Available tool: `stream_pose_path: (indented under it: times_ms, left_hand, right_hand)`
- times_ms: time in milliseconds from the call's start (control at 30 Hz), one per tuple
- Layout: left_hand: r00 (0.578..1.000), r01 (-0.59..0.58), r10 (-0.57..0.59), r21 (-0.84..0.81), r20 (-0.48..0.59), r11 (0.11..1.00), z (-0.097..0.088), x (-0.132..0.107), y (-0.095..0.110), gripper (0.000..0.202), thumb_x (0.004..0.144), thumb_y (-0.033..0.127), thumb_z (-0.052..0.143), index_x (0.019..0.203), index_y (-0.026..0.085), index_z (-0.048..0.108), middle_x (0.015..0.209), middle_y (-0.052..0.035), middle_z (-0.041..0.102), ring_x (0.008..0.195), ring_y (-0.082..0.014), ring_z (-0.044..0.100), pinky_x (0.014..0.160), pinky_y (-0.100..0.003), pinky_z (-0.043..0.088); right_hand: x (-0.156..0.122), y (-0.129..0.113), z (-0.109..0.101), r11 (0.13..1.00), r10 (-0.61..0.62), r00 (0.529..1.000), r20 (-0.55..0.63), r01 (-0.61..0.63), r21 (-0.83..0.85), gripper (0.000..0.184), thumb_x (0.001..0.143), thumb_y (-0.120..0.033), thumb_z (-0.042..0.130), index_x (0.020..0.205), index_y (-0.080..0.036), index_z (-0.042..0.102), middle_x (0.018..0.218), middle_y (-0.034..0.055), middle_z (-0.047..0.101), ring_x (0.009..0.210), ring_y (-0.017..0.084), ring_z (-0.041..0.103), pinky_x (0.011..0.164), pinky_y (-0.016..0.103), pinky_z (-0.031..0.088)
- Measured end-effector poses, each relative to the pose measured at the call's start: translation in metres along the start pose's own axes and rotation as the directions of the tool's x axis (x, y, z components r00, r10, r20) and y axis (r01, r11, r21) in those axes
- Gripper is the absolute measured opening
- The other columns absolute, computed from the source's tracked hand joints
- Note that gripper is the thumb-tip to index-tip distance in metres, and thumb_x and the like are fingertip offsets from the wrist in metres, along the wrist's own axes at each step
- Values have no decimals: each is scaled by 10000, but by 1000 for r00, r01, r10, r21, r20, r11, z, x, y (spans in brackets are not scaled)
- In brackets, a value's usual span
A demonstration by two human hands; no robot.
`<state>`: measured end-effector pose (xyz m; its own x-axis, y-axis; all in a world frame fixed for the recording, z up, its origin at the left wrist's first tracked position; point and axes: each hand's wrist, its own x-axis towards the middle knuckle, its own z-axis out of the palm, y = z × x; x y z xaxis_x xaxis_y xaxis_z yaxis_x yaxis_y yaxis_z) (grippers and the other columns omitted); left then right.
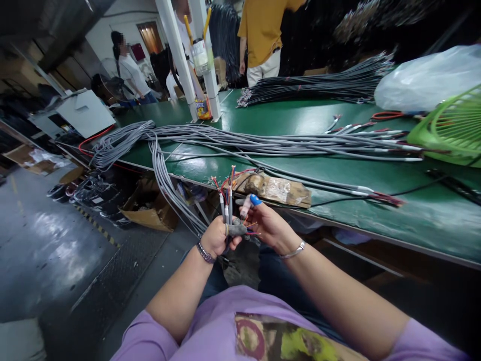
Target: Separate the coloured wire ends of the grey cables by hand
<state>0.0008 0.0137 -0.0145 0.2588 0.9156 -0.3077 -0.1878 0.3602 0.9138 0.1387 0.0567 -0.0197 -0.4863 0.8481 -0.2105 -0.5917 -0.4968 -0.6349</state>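
Head view: just off the near edge of the worktop (300, 113), the left hand (215, 237) grips grey multicore cables (230, 204); the right hand (276, 226) has its fingers curled beside their coloured wires (232, 178) (whether pinching, I cannot tell). Jackets look smooth and springy, wires soft: best held below the stripped ends. Beyond, a long cable bundle (233, 136) lies lengthwise, probably heavy together.

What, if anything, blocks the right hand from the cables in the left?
Nothing visible: the right hand is right beside the left hand and its cables. The board lies beyond both, on the table.
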Motion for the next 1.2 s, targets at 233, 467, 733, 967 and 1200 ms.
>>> stream_pose_path:
  times_ms: [233, 467, 733, 967, 1200]
  left_hand:
    - [1000, 12, -12, 14, 8, 1000, 1, -11, 2, 411, 513, 423, 804, 568, 152, 499, 359, 32, 500, 267, -66, 387, 278, -179, 269]
    - [1000, 21, -21, 8, 2, 1000, 1, -15, 3, 415, 502, 428, 796, 566, 161, 484, 357, 35, 498, 269, -66, 383, 281, -179, 260]
    - [998, 17, -16, -19, 58, 1000, -5, -3, 3, 349, 542, 389, 772, 608, 151, 525, 362, 31, 497, 270, -76, 387, 290, -190, 261]
    - [997, 45, -46, 19, 62, 999, 0, 6, 2, 353, 533, 385, 774, 573, 150, 513, 362, 23, 501, 269, -76, 389, 298, -193, 252]
    - [999, 37, -37, 9, 22, 999, 0, 5, 0, 386, 519, 417, 788, 588, 146, 523, 363, 27, 499, 273, -70, 385, 296, -191, 258]
  right_hand:
    - [-2, -1, 0, 999, -21, 999, -31, 20, -44, 332, 663, -473, 765, 692, -174, 622, 601, -25, 595, 530, 81, 524, 517, 203, 458]
    - [-2, 1, -5, 994, -48, 998, -35, 44, -100, 331, 676, -477, 754, 761, -172, 658, 619, -19, 608, 537, 84, 529, 532, 210, 469]
    - [4, 4, -5, 1000, 2, 999, -40, -2, -3, 356, 721, -525, 704, 729, -175, 636, 642, 6, 639, 562, 119, 559, 553, 252, 476]
    - [8, 6, -3, 999, -6, 998, -62, 8, 39, 357, 709, -521, 716, 701, -174, 629, 588, 10, 623, 536, 134, 550, 551, 263, 454]
    - [2, 5, -3, 999, 22, 999, -40, -21, 45, 392, 726, -559, 681, 692, -174, 613, 578, -10, 588, 514, 116, 538, 522, 251, 458]
